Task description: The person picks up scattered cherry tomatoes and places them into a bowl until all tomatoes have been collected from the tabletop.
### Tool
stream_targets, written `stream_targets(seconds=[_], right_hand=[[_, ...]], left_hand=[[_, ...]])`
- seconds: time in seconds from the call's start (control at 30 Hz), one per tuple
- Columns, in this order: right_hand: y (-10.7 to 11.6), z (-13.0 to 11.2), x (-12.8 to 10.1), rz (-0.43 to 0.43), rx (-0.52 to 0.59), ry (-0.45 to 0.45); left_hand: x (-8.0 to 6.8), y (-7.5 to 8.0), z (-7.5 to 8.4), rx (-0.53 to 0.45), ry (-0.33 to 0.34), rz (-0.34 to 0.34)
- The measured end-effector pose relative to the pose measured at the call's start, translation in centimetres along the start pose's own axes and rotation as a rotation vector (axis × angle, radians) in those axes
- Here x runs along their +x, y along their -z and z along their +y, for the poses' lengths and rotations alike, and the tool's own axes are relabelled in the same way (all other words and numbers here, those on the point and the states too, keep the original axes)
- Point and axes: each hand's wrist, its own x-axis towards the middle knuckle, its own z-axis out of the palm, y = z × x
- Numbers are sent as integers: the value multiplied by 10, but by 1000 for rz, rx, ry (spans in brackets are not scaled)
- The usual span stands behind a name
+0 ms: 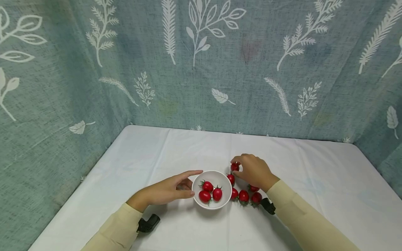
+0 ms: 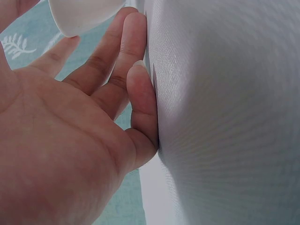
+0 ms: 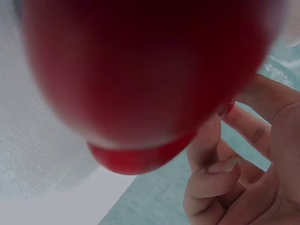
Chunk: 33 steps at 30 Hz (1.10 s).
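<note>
Tomato (image 1: 235,167), pinched by fingers of the right hand (image 1: 253,170), has the white bowl (image 1: 221,177) between seven and eight o'clock (left hand (image 1: 166,190), fingers spread, touches its rim).

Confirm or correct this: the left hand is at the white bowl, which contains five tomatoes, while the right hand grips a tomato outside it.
Not quite: the white bowl contains three tomatoes, not five, as the head view shows. The left hand is at it, and the right hand grips a tomato outside it.
</note>
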Motion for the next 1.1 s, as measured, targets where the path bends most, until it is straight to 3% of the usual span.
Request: stream_targets(seconds=[0.37, 0.9, 1.1], right_hand=[[4, -8, -17, 50, 40, 21], [11, -26, -41, 176, 68, 118], [11, -35, -47, 183, 82, 130]], left_hand=[[1, 0, -1, -11, 5, 2], [1, 0, -1, 2, -2, 0], [2, -1, -1, 0, 3, 2]])
